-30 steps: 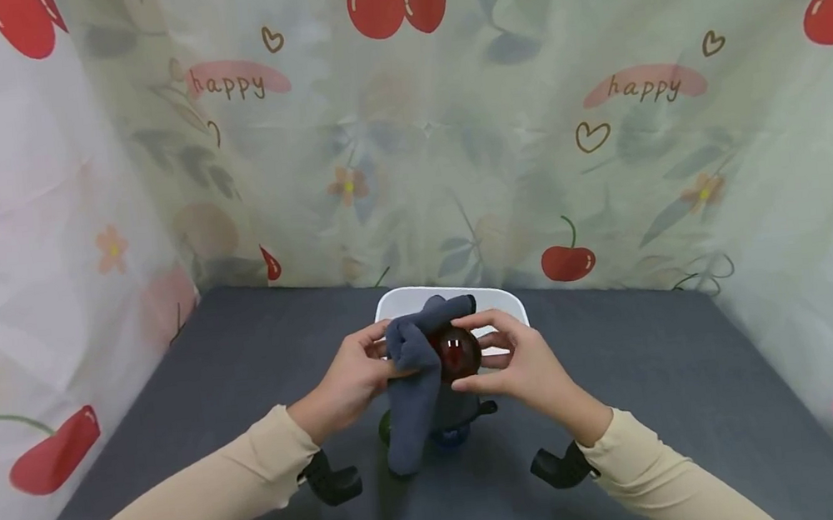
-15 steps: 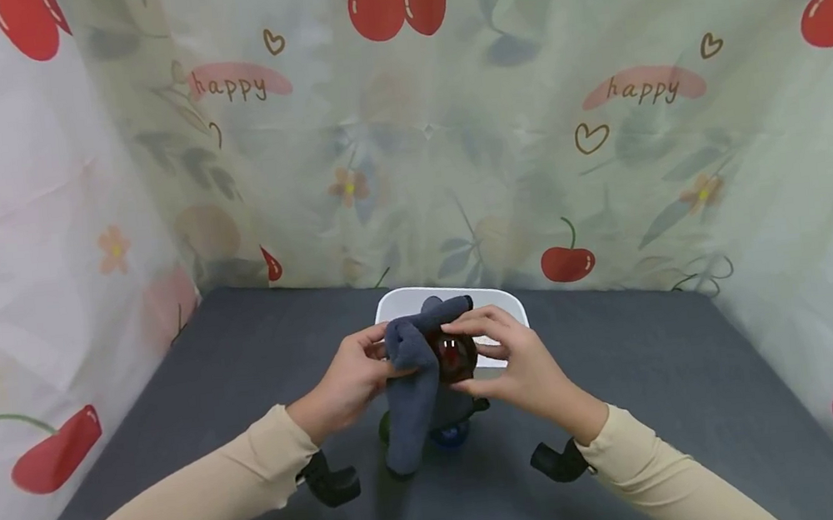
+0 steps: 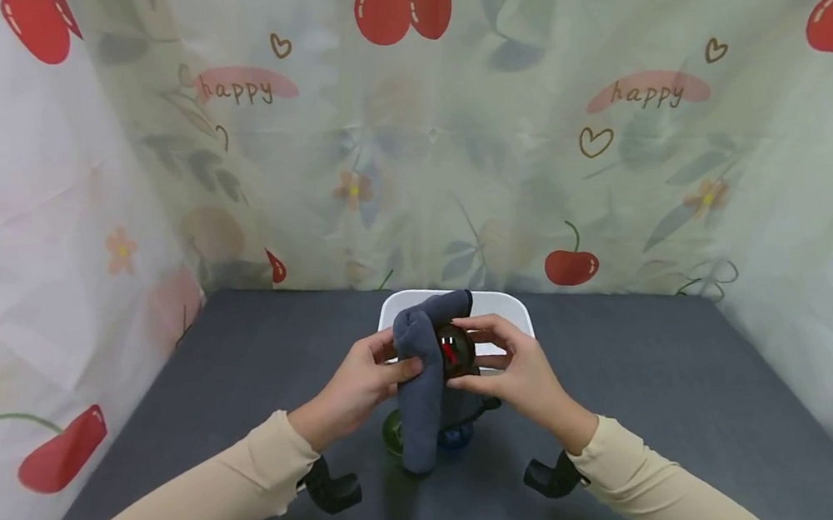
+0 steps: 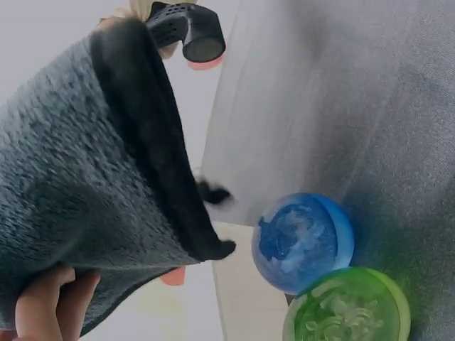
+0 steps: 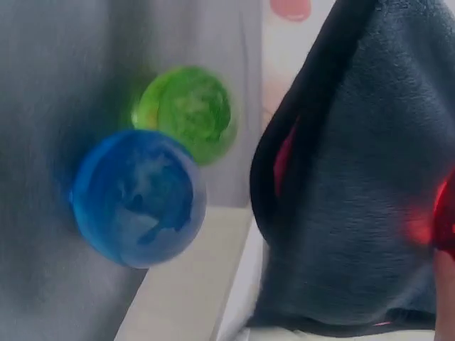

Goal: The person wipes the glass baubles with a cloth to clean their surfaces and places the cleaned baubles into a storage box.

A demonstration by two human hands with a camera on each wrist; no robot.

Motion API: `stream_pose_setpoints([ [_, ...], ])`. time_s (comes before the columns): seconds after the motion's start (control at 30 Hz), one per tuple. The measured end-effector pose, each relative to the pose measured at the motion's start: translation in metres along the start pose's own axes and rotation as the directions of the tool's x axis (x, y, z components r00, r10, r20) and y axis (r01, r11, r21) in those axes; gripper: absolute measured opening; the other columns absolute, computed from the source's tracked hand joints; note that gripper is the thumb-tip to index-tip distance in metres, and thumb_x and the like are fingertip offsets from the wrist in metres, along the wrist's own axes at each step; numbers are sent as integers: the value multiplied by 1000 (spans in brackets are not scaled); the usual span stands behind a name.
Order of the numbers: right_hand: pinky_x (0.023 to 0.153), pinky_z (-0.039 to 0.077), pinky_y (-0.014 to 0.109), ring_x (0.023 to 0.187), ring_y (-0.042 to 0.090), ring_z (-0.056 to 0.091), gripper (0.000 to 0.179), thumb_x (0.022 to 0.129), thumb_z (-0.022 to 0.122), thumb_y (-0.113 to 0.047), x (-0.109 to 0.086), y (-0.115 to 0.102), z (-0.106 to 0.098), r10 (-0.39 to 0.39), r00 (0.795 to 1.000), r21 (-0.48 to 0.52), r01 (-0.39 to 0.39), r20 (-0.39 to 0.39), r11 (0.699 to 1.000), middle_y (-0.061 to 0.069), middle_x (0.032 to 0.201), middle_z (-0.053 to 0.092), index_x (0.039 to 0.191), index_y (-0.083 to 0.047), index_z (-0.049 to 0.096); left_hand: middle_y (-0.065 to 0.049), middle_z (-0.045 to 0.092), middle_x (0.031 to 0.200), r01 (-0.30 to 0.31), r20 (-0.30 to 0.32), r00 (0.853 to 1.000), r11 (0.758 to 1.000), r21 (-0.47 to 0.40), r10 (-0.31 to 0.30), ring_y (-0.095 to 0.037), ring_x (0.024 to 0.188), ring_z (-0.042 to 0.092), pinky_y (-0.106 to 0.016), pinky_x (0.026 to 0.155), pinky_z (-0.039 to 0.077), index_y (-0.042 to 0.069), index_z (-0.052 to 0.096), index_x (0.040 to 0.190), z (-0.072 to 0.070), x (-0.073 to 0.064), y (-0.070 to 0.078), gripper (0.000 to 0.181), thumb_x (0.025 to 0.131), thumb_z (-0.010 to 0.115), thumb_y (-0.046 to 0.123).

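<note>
My left hand grips a dark grey cloth with a black edge, thumb on the near side; the cloth hangs down in front of it. My right hand holds a dark red, shiny transparent ball between thumb and fingers, up against the cloth. In the right wrist view the ball shows at the right edge and casts a red glow on the cloth. Below the hands, a blue transparent ball and a green transparent ball sit side by side on the table.
Behind the hands stands a white container, partly covered by the cloth and right hand. A dark grey cover lies over the table. Curtains with cherries enclose the back and sides. Black wrist cameras hang under both wrists.
The left thumb has come round onto the cloth's near face, and the cloth has shifted slightly right. The red ball stays pressed close to it, turned a little; more of the green ball shows.
</note>
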State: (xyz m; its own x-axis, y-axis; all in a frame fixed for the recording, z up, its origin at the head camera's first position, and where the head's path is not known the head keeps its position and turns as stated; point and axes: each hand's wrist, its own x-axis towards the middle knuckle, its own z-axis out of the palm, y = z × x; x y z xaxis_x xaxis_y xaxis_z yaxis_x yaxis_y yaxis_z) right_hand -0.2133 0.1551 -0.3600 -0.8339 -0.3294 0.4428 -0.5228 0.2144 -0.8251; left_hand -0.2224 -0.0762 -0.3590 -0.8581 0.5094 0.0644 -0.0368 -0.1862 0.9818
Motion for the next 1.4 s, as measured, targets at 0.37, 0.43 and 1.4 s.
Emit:
stream_pose_setpoints([
  [0.37,83,57,32,96,18,70,66,70,85,-2,0,1,-4,105,993,131,-110,45,985,10,123,58,129,-10,59,-6,69,105,-30,-112,993,997,69,38,-18,87,69,-35,76,58,-4,60,126,3,2,1,41,86,70,2],
  [0.43,86,56,33,103,18,67,66,71,83,-1,0,-1,-2,131,990,165,-136,42,977,10,126,56,131,-9,57,-8,67,111,-23,-95,995,997,69,30,-19,91,68,-37,77,58,-1,59,129,4,3,1,46,85,71,3],
  [1.4,81,57,29,96,19,68,67,66,89,-8,-1,2,-4,109,991,-4,-109,77,994,6,124,58,127,-14,61,-2,69,101,-13,-71,997,1000,-24,12,-14,88,68,-31,77,57,-6,60,121,-1,5,-19,36,85,67,-3],
])
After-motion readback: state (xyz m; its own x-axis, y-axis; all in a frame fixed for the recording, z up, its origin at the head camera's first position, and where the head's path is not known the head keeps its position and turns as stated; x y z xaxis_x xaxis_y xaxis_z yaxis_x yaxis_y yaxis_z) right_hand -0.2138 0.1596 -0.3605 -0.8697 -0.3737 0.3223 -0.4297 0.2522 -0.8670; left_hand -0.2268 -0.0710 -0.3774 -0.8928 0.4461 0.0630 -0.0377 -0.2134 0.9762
